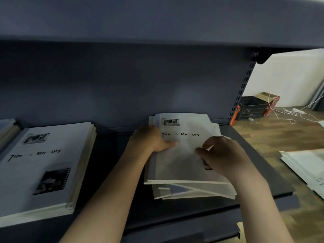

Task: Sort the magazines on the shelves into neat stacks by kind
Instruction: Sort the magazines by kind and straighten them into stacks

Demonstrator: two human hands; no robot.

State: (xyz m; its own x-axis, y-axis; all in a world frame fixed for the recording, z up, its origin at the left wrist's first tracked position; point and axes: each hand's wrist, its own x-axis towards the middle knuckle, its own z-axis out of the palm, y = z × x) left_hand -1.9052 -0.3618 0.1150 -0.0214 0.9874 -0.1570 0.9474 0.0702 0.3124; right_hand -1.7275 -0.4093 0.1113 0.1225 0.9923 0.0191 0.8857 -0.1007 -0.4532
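Hands grip the loose magazine pile (185, 155) at shelf (263, 172) centre, left hand (150, 139) pinching its nine-o'clock edge, right hand (222, 151) clamped on top pages, apparently squaring them; finished stack (43, 165) lies at nine o'clock.

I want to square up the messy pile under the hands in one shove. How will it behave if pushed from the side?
The messy pile would probably shear, not move as a block: its lower copies already fan out crooked. The thin covers look floppy, so edges may buckle. The left hand gripping its side should help.
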